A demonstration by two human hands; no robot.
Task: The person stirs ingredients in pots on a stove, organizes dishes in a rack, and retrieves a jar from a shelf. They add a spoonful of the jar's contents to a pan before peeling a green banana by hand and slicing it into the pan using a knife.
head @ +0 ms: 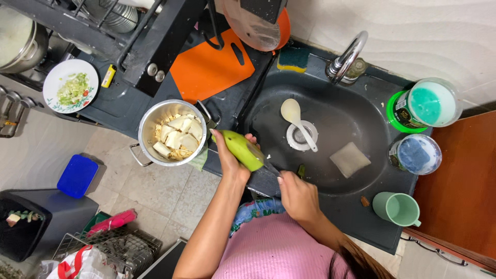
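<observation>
Near the middle of the frame we see the left hand (227, 155) wrapped around a green banana (243, 150), fingers clamped on its far side, holding it over the left rim of the dark sink (330, 111). Just below and to the right, the right hand (297, 194) has its fingers curled together around a knife (266, 164), whose blade touches the banana's lower end; the handle is hidden in the fist.

At the right edge of the frame stand the containers. Uppermost is a round green tub (405, 111) with a dark label, partly covered by a clear cup of turquoise liquid (431, 103). Below it sits a round jar with a blue scrubber (416, 154) inside, and lower still a pale green mug (399, 208). A small yellow packet (108, 75) lies at upper left beside a plate of chopped greens (71, 85).

Left of the hands, a steel pot (170, 132) holds pale cut pieces. In the sink lie a cream spoon (297, 120) over the drain and a beige cloth (350, 159). An orange cutting board (209, 67) at upper centre is partly hidden under a black rack (150, 46). The label print is too small for us to make out.
</observation>
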